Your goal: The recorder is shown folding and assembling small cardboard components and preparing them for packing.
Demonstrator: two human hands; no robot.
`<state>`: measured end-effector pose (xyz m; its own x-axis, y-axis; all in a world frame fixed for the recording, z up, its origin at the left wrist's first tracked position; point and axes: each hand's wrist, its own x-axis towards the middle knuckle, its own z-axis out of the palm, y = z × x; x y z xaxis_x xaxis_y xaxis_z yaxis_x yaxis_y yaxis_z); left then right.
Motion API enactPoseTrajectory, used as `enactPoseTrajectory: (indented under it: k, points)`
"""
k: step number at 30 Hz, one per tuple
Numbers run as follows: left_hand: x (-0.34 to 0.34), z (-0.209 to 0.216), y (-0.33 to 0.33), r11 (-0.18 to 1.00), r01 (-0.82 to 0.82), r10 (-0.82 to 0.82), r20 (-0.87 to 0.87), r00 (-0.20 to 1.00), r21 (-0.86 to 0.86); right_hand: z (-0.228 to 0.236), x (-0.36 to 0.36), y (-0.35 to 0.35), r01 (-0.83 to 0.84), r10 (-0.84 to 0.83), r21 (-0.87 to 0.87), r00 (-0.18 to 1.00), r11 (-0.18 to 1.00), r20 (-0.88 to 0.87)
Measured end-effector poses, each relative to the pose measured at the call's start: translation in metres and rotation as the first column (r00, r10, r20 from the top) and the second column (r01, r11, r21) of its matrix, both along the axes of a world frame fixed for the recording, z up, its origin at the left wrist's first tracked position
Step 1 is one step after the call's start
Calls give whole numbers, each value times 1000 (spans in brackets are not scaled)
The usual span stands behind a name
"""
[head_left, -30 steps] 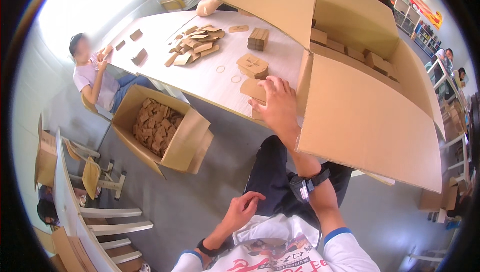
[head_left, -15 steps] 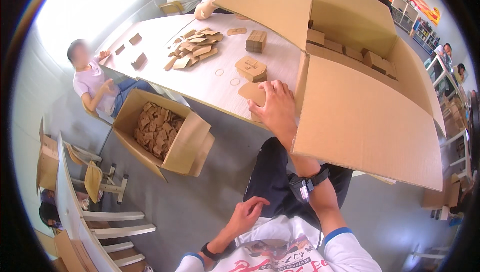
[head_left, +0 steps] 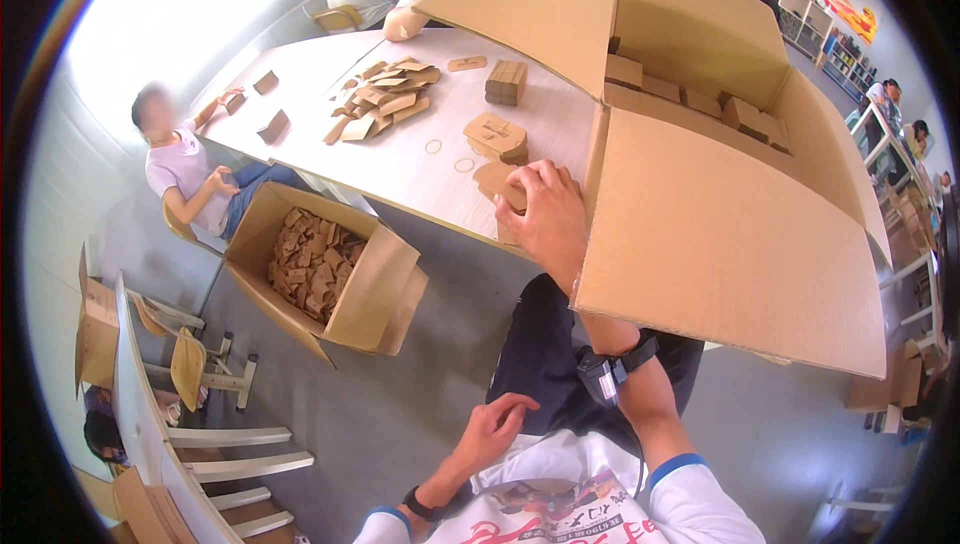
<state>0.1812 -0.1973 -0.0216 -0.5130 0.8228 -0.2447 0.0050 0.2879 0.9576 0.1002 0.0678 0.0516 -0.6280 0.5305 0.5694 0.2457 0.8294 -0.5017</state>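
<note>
My right hand [head_left: 547,212] curls its fingers over a stack of flat brown cardboard pieces [head_left: 493,180] at the near edge of the table, beside the big carton. Most of that stack is hidden under the hand. Just beyond it stands another neat stack of cardboard pieces [head_left: 495,136], with a squarer stack [head_left: 507,82] farther back. Two thin rubber bands [head_left: 433,147] lie to the left of these stacks. My left hand [head_left: 492,431] rests over my lap, fingers loosely bent and apart, holding nothing.
A large open carton [head_left: 730,214] with stacks inside stands at right, its flap over my right forearm. A loose heap of cardboard pieces [head_left: 385,99] lies mid-table. A lower carton [head_left: 375,289] of loose pieces stands left. A seated person [head_left: 180,159] and others sit around.
My right hand stays on the stack with only a slight shift. The seated person at left has reached a hand to a small stack on the table. My view has turned slightly.
</note>
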Motion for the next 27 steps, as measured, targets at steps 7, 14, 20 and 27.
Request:
enactPoseTrajectory:
  k: [7,14,20,27]
  points:
    - [-1,-2,0,1000,13,-13,-21,1000,-9,0,1,-1,6,-6,16,1000,1000,8]
    - [0,-2,1,1000,8,-8,-15,1000,-11,3,4,-4,3,-3,7,999,1000,-48]
    - [1,-1,1,1000,1,-2,-35,999,-14,2,1,-2,-14,18,29,992,999,-126]
    - [1,-2,0,1000,2,-3,-25,1000,-6,-7,-3,-5,27,-25,83,999,996,-27]
